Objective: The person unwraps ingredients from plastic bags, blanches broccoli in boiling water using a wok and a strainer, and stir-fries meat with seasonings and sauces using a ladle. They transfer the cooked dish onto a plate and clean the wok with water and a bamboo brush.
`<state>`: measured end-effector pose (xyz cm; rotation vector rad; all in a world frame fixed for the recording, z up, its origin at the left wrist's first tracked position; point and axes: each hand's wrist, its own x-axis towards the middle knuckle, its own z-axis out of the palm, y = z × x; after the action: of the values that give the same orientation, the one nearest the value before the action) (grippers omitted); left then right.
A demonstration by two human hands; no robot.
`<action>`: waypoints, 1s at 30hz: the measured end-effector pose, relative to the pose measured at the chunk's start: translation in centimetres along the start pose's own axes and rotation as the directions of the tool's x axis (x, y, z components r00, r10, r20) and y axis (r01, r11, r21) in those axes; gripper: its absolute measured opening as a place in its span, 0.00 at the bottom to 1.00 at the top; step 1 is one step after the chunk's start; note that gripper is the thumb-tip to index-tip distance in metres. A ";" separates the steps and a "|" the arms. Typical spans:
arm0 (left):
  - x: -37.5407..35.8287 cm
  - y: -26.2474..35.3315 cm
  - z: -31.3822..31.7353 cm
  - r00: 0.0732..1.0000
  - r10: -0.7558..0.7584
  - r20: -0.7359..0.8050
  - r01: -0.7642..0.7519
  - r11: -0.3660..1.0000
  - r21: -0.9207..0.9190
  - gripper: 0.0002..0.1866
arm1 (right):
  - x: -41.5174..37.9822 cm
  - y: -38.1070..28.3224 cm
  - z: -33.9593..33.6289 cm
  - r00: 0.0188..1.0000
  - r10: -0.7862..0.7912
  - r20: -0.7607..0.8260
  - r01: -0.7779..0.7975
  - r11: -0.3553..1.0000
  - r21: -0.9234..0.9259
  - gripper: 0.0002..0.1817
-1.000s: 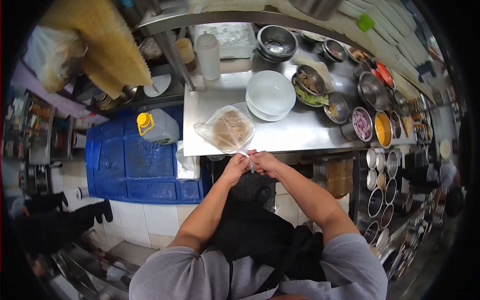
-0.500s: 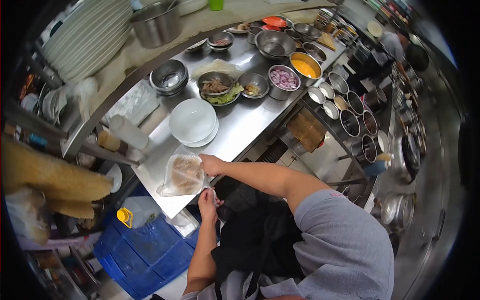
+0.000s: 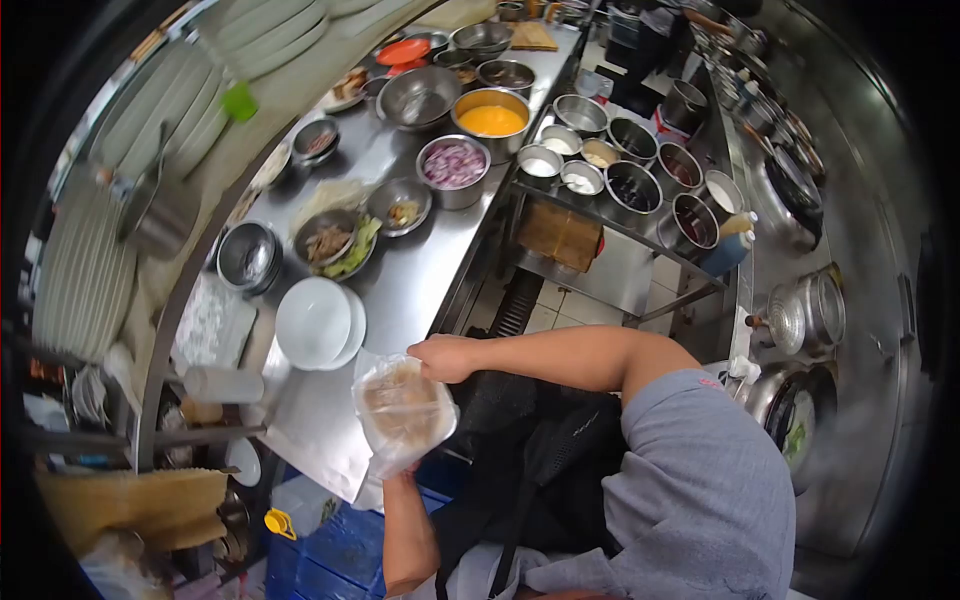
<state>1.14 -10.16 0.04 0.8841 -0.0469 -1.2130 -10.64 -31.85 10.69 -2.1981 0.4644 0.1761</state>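
A clear plastic bag (image 3: 405, 410) with something flat and brownish inside is in front of me, past the front edge of the steel table. My right hand (image 3: 445, 358) is closed on its upper edge. Below the bag, my left hand (image 3: 407, 470) holds its lower end from underneath; the bag covers most of those fingers. What the brownish food is, I cannot make out. Beyond the bag, white bowls (image 3: 313, 322) are stacked on the steel table (image 3: 300, 420).
Metal bowls hold chopped onion (image 3: 453, 163), orange-yellow liquid (image 3: 492, 120) and meat with lettuce (image 3: 335, 243). A rack (image 3: 690, 262) of seasoning pots stands right, before woks (image 3: 790, 200). Plates (image 3: 85, 270) fill the left shelf. A yellow-capped jug (image 3: 300, 508) sits by a blue crate (image 3: 335, 560).
The bag has come off the table corner towards me and tilted, held by both hands. My left hand has slipped mostly out of sight beneath it. My view has turned to the right.
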 end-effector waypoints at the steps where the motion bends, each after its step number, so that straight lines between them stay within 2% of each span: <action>1: 0.5 0.2 2.2 0.997 -0.057 0.057 0.057 0.998 0.014 0.31 | -1.5 1.0 -1.6 1.000 0.005 -0.023 -0.005 1.000 0.004 0.16; 5: 4.2 -1.2 7.7 0.960 -0.230 0.159 0.230 0.973 0.024 0.41 | -7.5 6.4 -7.8 0.992 0.044 -0.118 -0.043 0.999 0.011 0.14; 6: 5.4 -1.7 9.0 0.957 -0.236 0.167 0.233 0.972 0.037 0.41 | -9.1 7.6 -9.5 0.993 0.052 -0.107 -0.052 0.999 0.002 0.15; 9: 9.9 -3.5 13.9 0.846 -0.397 0.355 0.315 0.911 0.267 0.46 | -13.3 11.4 -14.1 0.986 0.085 -0.140 -0.085 0.996 0.008 0.16; 10: 11.0 -4.7 16.7 0.875 -0.444 0.193 0.352 0.857 0.376 0.46 | -14.5 12.8 -15.4 0.984 0.115 -0.138 -0.117 0.993 -0.001 0.16; 11: 12.2 -5.9 18.7 0.873 -0.447 0.194 0.353 0.855 0.381 0.46 | -15.6 14.3 -16.7 0.980 0.147 -0.135 -0.149 0.989 -0.010 0.16; 13: 14.6 -8.0 22.0 0.870 -0.481 0.110 0.361 0.772 0.523 0.44 | -17.7 17.5 -19.0 0.973 0.143 -0.181 -0.148 0.989 -0.011 0.17; 14: 15.7 -9.3 23.9 0.850 -0.491 0.191 0.390 0.830 0.398 0.42 | -18.5 19.4 -19.9 0.961 0.136 -0.239 -0.107 0.986 0.131 0.16; 15: 16.5 -10.3 25.9 0.849 -0.489 0.201 0.385 0.832 0.399 0.42 | -19.5 20.9 -21.2 0.945 0.135 -0.297 -0.055 0.963 0.263 0.15; 16: 17.4 -11.2 27.8 0.837 -0.474 0.272 0.360 0.853 0.378 0.43 | -20.9 21.5 -22.7 0.948 0.289 -0.135 -0.166 0.808 0.565 0.16; 17: 18.2 -12.1 29.5 0.824 -0.455 0.339 0.337 0.873 0.353 0.43 | -22.2 22.5 -23.8 0.947 0.290 -0.137 -0.168 0.814 0.557 0.16; 19: 19.9 -13.2 32.7 0.810 -0.467 0.355 0.377 0.878 0.295 0.44 | -24.8 24.5 -25.0 0.921 0.334 -0.201 0.017 0.481 0.877 0.20; 21: 21.9 -13.9 35.5 0.795 -0.464 0.391 0.374 0.882 0.286 0.43 | -26.5 27.5 -25.1 0.894 0.385 -0.230 0.101 0.326 0.940 0.24; 24: 25.4 -14.8 39.6 0.820 -0.440 0.366 0.364 0.894 0.260 0.40 | -29.7 31.5 -22.9 0.895 0.399 -0.200 0.120 0.216 0.969 0.26; 28: 32.1 -15.5 44.0 0.806 -0.453 0.382 0.328 0.878 0.348 0.41 | -33.6 33.6 -18.1 0.914 0.387 -0.120 0.064 0.155 0.986 0.29; 30: 35.5 -16.3 47.2 0.793 -0.478 0.378 0.336 0.861 0.382 0.41 | -35.5 33.2 -16.5 0.866 0.474 -0.157 0.116 0.115 0.987 0.32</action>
<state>-20.16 -67.09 7.39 0.8676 -0.4545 -1.8545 -56.82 -53.89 6.77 -0.7192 0.8194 -0.4587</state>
